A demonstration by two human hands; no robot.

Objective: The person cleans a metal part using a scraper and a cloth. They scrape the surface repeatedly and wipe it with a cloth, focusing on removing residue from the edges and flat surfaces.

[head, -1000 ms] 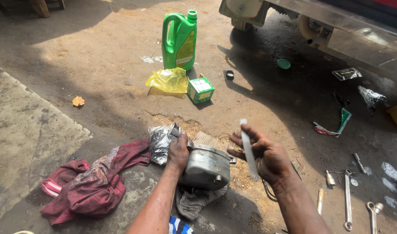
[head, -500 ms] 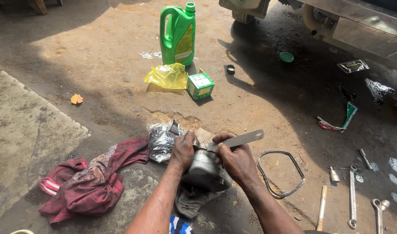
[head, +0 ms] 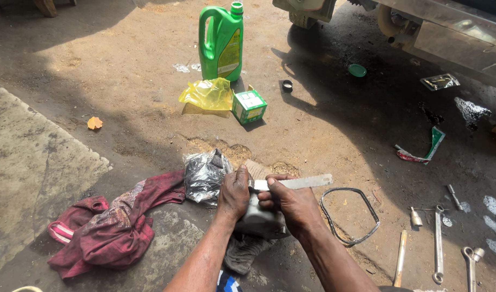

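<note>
Grey metal is lying under both hands: the left hand (head: 234,190) is closing over the top of a metal housing (head: 261,220) and is pressing it down, while the right hand (head: 291,204) is gripping a flat saw-like blade (head: 299,182) and is laying it across the upper edge of the housing. The housing is sitting on the ground just below the hands, on a dark cloth (head: 242,253). To scrape well, I think the blade should be staying flat on the edge, with short strokes and the left hand holding firm. Just right of the right hand one black gasket loop (head: 349,215) is lying. Just left of the left hand one crumpled dark plastic bag (head: 204,176) is resting, and further left one red rag (head: 110,227). Far ahead of the hands one green jug (head: 222,42), one yellow bag (head: 207,94) and one small green box (head: 249,106) are standing. To the far right I am counting two wrenches (head: 437,238).
</note>
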